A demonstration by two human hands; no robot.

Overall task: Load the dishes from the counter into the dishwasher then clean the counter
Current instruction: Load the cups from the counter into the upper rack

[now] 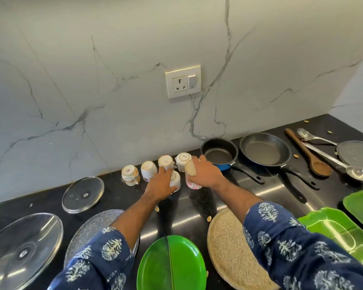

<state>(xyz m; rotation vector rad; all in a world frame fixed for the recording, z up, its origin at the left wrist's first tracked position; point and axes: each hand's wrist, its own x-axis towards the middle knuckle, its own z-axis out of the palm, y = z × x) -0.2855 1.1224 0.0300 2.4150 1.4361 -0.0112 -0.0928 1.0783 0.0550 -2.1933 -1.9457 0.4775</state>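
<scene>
My left hand point(158, 183) covers most of the cup point(175, 181) under it, fingers point(162, 170) hidden past the knuckles. Right hand point(205, 173) hides the far side of the patterned cup point(192, 178). Steel lid point(21, 250) and green plate point(172, 266) are cut off by the bottom edge, green tray point(333, 231) by the right. Prints on the cup bases are too small to read. Crumbs on the desk point(197, 201) can't be identified.

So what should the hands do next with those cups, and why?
Probably lift both cups off the counter. The right hand already grips an upside-down cup, and the left hand is on another cup, so they seem ready to go to the dishwasher.
</scene>
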